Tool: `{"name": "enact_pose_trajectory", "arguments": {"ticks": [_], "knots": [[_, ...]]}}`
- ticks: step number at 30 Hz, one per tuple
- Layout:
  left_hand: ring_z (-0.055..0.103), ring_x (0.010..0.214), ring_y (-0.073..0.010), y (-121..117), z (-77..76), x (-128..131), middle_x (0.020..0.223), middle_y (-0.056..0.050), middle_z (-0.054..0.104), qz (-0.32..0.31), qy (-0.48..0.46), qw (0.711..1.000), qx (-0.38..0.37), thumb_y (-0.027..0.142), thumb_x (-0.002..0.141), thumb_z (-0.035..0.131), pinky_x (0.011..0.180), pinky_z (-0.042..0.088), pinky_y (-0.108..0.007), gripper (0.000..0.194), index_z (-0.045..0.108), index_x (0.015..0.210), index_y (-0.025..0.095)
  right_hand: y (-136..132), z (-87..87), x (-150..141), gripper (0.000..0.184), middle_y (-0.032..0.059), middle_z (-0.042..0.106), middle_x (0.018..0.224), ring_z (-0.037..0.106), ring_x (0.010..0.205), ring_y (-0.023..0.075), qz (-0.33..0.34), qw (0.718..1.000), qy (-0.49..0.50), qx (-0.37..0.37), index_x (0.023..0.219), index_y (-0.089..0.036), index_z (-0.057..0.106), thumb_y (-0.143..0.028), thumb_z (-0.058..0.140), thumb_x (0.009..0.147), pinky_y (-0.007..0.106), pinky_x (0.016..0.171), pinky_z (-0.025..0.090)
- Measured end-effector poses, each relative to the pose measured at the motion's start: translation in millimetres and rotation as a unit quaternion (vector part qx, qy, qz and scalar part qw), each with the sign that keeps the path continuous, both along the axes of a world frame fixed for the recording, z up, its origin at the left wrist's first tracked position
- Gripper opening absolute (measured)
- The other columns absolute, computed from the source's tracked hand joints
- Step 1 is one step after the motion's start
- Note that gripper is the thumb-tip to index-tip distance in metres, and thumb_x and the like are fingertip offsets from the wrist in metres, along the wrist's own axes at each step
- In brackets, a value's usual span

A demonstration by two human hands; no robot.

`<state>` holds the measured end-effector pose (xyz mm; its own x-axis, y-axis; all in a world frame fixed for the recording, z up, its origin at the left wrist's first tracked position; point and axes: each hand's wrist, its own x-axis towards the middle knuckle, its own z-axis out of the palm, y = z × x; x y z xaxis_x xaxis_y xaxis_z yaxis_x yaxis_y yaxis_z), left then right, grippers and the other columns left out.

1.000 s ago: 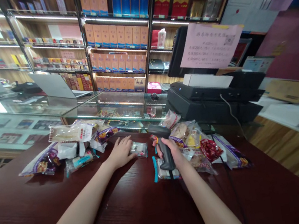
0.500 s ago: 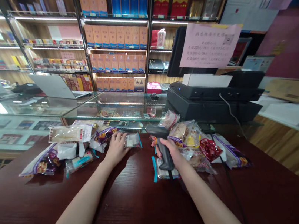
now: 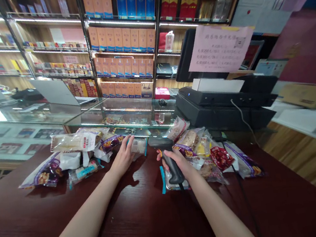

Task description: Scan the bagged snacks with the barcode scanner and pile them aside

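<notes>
Tall shelves [image 3: 122, 40] of boxed goods fill the back of the shop, with a glass display counter [image 3: 121, 114] in front of them carrying a silver laptop [image 3: 56, 93]. To the right stands a black till printer [image 3: 221, 105], with a pink paper notice [image 3: 220, 47] taped to the monitor behind it. On the dark wooden bench [image 3: 72, 222] lie two heaps of snack packets: the left heap [image 3: 63, 160] and the right heap [image 3: 211, 154], with the hands between them. The right hand [image 3: 178, 165] is closed around the handle of a black corded barcode scanner [image 3: 159, 143], its nose tilted toward the left hand and its cable [image 3: 244, 200] trailing across the bench. Below it lies a clear packet with a blue strip [image 3: 168, 184]. The left hand [image 3: 124, 157] is open, with its fingers [image 3: 128, 140] reaching out and touching a small clear packet [image 3: 139, 146], which sits just beside the scanner's nose.
</notes>
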<state>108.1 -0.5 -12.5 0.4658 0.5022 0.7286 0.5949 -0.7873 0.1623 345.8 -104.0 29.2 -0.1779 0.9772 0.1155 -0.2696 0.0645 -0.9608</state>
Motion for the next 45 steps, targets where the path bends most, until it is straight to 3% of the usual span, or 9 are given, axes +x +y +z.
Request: {"name": "enact_pose_trajectory", "arguments": {"ticks": [14, 18, 24, 28, 32, 34, 36, 39, 45], "knots": [[0.037, 0.141, -0.0305, 4, -6.9, 1, 0.149, -0.019, 0.032, 0.007, -0.003, 1.0, -0.015, 0.021, 0.092, 0.052, 0.112, 0.039, -0.049, 0.077, 0.006, 0.154, 0.025, 0, 2.6, -4, 0.035, -0.0002, 0.064, 0.073, 0.048, 0.04, 0.0065, -0.003, 1.0, -0.016, -0.009, 0.099, -0.016, 0.06, -0.046, 0.065, 0.081, 0.021, 0.037, 0.039], [0.037, 0.141, -0.0295, 2, -4.1, 0, 0.149, -0.018, 0.031, 0.021, 0.018, 0.999, -0.035, 0.018, 0.091, 0.05, 0.112, 0.039, -0.047, 0.07, 0.016, 0.152, 0.022, 2, 0.8, -2, 0.035, 0.0015, 0.066, 0.076, 0.048, 0.04, 0.0071, -0.003, 1.0, -0.014, -0.006, 0.099, -0.016, 0.061, -0.046, 0.064, 0.082, 0.022, 0.038, 0.039], [0.047, 0.129, -0.0339, -6, 7.9, 3, 0.139, -0.022, 0.042, 0.152, 0.079, 0.983, -0.072, 0.028, 0.085, 0.059, 0.103, 0.044, -0.046, 0.051, 0.047, 0.131, 0.011, 3, -0.4, -2, 0.034, 0.0069, 0.071, 0.089, 0.049, 0.041, 0.0068, -0.015, 1.0, -0.004, -0.008, 0.102, -0.015, 0.063, -0.043, 0.063, 0.083, 0.022, 0.038, 0.039], [0.053, 0.114, -0.0361, -26, 20.2, 12, 0.124, -0.02, 0.055, 0.251, 0.162, 0.95, -0.095, 0.037, 0.084, 0.059, 0.094, 0.045, -0.049, 0.042, 0.058, 0.116, 0.01, 4, -1.3, -2, 0.035, 0.0076, 0.071, 0.089, 0.05, 0.04, 0.0073, -0.015, 1.0, -0.004, -0.013, 0.1, -0.014, 0.062, -0.044, 0.064, 0.082, 0.022, 0.036, 0.038], [0.054, 0.107, -0.0379, -36, 20.6, 17, 0.107, -0.021, 0.06, 0.323, 0.206, 0.914, -0.134, 0.037, 0.087, 0.053, 0.09, 0.043, -0.05, 0.036, 0.062, 0.104, 0.006, 4, -1.5, -2, 0.035, 0.0074, 0.071, 0.087, 0.05, 0.04, 0.0079, -0.018, 1.0, -0.005, -0.011, 0.1, -0.014, 0.062, -0.045, 0.064, 0.082, 0.022, 0.036, 0.039], [0.056, 0.106, -0.0341, -33, 16.9, 16, 0.115, -0.021, 0.059, 0.288, 0.213, 0.925, -0.126, 0.028, 0.089, 0.049, 0.09, 0.044, -0.048, 0.034, 0.06, 0.113, 0.007, 4, -1.3, -2, 0.035, 0.0074, 0.071, 0.086, 0.051, 0.04, 0.008, -0.022, 1.0, -0.01, -0.009, 0.1, -0.014, 0.062, -0.045, 0.064, 0.082, 0.022, 0.037, 0.039], [0.056, 0.109, -0.0303, -28, 12.0, 14, 0.125, -0.018, 0.057, 0.194, 0.227, 0.947, -0.114, 0.022, 0.089, 0.048, 0.091, 0.045, -0.044, 0.035, 0.057, 0.121, 0.012, 4, -1.1, -2, 0.035, 0.0074, 0.072, 0.086, 0.051, 0.04, 0.008, -0.024, 1.0, -0.015, -0.009, 0.099, -0.015, 0.062, -0.045, 0.063, 0.082, 0.022, 0.037, 0.038], [0.049, 0.124, -0.0313, -24, 2.3, 15, 0.133, -0.013, 0.056, 0.09, 0.253, 0.959, -0.092, 0.031, 0.09, 0.054, 0.101, 0.042, -0.045, 0.032, 0.061, 0.119, 0.02, 3, -1.6, -1, 0.036, 0.0074, 0.072, 0.085, 0.051, 0.041, 0.0084, -0.024, 1.0, -0.015, -0.011, 0.099, -0.015, 0.061, -0.046, 0.064, 0.082, 0.022, 0.037, 0.039], [0.042, 0.134, -0.0395, -21, -14.9, 19, 0.145, -0.021, 0.046, 0.19, 0.216, 0.95, -0.119, 0.049, 0.091, 0.051, 0.106, 0.036, -0.053, 0.054, 0.055, 0.134, 0.016, 4, -2.1, -1, 0.036, 0.0075, 0.072, 0.086, 0.052, 0.041, 0.0082, -0.028, 1.0, -0.009, -0.009, 0.099, -0.015, 0.06, -0.045, 0.065, 0.081, 0.022, 0.037, 0.04]]}}
